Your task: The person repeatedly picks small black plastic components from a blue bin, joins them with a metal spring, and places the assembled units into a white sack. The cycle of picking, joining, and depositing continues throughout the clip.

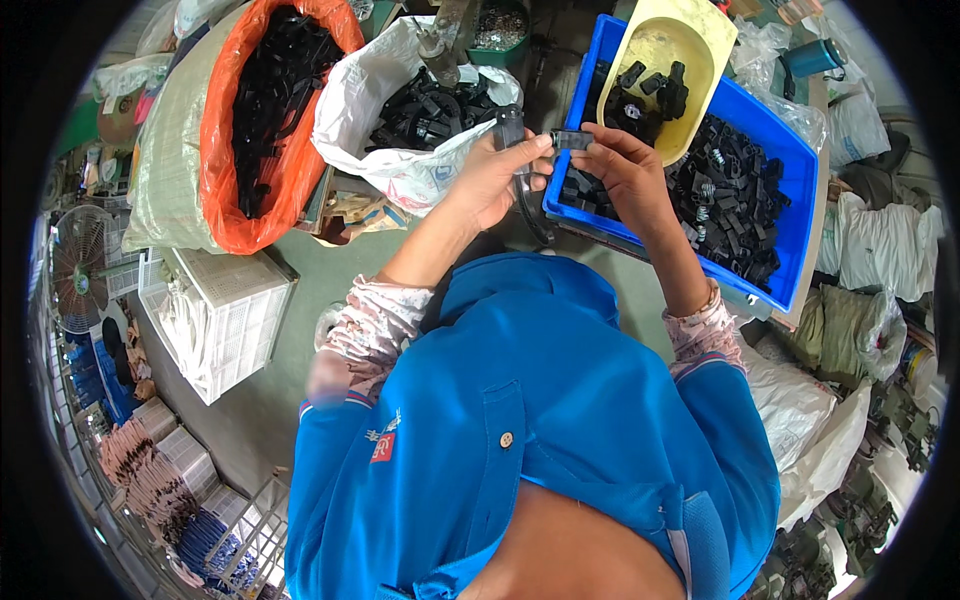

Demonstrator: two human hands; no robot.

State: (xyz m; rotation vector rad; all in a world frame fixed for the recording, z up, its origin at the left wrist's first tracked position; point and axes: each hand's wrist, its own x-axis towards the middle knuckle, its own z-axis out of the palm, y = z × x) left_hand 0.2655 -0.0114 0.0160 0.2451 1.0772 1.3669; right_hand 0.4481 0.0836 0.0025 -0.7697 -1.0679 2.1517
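My left hand (495, 180) is closed round a long, curved black plastic piece (510, 125), whose lower end hangs below the fingers. Between the thumb and fingers of my right hand (632, 178) is a small black plastic block (572, 139). Its left end meets my left fingertips, close to the long piece. Just beyond my right hand is a blue bin (797, 215) full of small black parts and a few metal springs (704, 200). A yellow tub (690, 25) with some black parts in it rests on the bin's far side.
To the left stand a white sack (350, 95) of black parts and a larger sack with an orange liner (215, 150), also filled. A white plastic crate (235, 330) sits on the floor, near a fan (82, 265). White bags (790, 400) lie at the right.
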